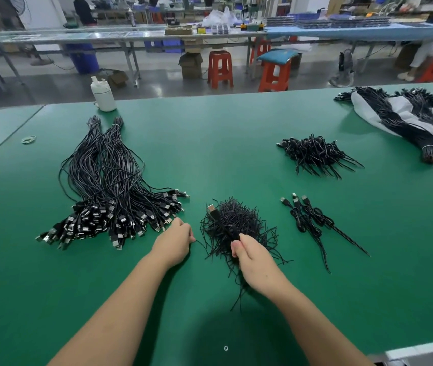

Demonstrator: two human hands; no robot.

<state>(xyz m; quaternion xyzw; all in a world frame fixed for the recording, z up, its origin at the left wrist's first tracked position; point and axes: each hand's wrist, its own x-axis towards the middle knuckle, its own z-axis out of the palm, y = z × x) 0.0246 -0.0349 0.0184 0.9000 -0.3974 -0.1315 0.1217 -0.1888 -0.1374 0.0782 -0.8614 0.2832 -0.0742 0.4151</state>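
No text, label, brand or number can be read anywhere in the frame. A small white round mark point(226, 348) with a cross inside it is seen on the green bench point(236, 154) at the lower middle of the frame, and no letters can be made out in it. The white bottle point(103, 95) at the upper left and the cardboard box point(190, 65) in the background at the upper middle are too blurred for any print to be told.
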